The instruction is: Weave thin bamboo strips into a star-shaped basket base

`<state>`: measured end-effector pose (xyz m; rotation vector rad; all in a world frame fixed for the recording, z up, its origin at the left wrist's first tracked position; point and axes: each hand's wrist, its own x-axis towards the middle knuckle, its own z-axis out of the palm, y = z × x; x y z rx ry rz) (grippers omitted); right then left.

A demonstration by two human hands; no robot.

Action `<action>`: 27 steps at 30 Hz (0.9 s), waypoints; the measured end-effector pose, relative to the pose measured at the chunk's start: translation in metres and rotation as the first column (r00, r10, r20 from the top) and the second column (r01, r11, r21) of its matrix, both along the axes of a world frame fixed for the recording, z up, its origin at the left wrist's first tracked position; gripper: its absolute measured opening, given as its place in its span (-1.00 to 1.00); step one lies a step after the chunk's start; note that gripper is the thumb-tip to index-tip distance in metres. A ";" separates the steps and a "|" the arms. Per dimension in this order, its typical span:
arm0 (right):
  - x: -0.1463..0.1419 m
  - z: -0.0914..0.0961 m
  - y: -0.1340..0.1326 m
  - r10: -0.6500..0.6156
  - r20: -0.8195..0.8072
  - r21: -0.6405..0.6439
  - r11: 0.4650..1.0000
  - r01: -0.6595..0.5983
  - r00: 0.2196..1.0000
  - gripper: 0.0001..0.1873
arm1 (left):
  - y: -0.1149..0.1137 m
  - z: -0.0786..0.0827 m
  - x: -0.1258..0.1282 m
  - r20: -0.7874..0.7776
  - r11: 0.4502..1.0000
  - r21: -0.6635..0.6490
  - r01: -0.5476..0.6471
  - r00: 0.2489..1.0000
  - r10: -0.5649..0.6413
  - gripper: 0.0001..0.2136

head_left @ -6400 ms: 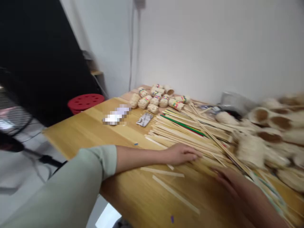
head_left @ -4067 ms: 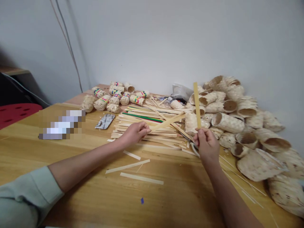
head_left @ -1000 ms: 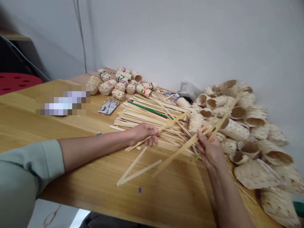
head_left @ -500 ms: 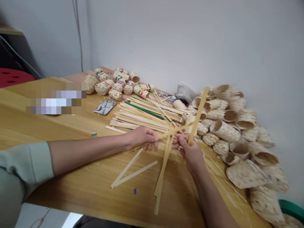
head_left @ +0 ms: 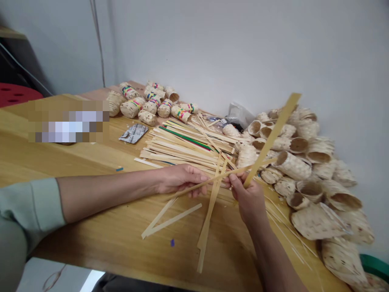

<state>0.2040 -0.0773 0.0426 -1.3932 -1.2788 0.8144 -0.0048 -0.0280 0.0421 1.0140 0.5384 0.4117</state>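
Observation:
My left hand (head_left: 181, 179) is closed on a thin bamboo strip (head_left: 231, 172) that runs rightward across the wooden table (head_left: 91, 239). My right hand (head_left: 247, 195) pinches another flat bamboo strip (head_left: 275, 134), which points up and to the right above the pile. Both hands sit close together at the near edge of a heap of loose bamboo strips (head_left: 179, 148). Two crossed strips (head_left: 209, 211) lean down toward me under my hands. A pair of joined strips (head_left: 170, 219) lies flat to the left of them.
Several small woven baskets with coloured bands (head_left: 146, 105) stand at the back. A big heap of plain woven cones (head_left: 306, 162) fills the right side. A foil blister pack (head_left: 133, 133) lies left of the strips. A red stool (head_left: 15, 93) stands at far left.
My right hand has raised its strip higher and tilted it further right. The left hand's strip now lies flatter across toward the right hand. The camera shifted slightly.

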 end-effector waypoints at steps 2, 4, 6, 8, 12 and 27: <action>-0.001 0.000 0.000 0.019 -0.033 -0.014 1.000 -0.019 0.999 -0.67 | 0.001 -0.001 0.001 0.025 0.999 -0.030 0.018 1.000 -0.017 -0.67; -0.001 0.000 0.000 0.040 -0.065 -0.015 0.999 -0.041 0.997 -0.67 | 0.001 -0.002 0.002 0.014 1.000 -0.007 -0.005 1.000 0.005 -0.67; -0.002 0.002 0.000 0.075 -0.104 -0.015 0.997 -0.077 0.992 -0.65 | 0.000 -0.004 0.004 -0.022 0.997 0.047 -0.055 0.998 0.056 -0.67; -0.003 0.003 -0.001 0.104 -0.136 -0.027 0.994 -0.109 0.985 -0.64 | -0.001 -0.006 0.006 -0.059 0.989 0.112 -0.094 0.993 0.101 -0.66; -0.006 0.005 -0.003 0.063 -0.113 -0.081 0.994 -0.073 0.992 -0.67 | -0.003 -0.010 0.008 -0.066 0.976 0.193 -0.096 0.992 0.110 -0.66; -0.004 0.004 -0.002 0.188 -0.221 -0.131 0.967 -0.220 0.957 -0.69 | -0.004 -0.007 0.002 0.008 0.999 -0.008 0.031 0.999 -0.031 -0.72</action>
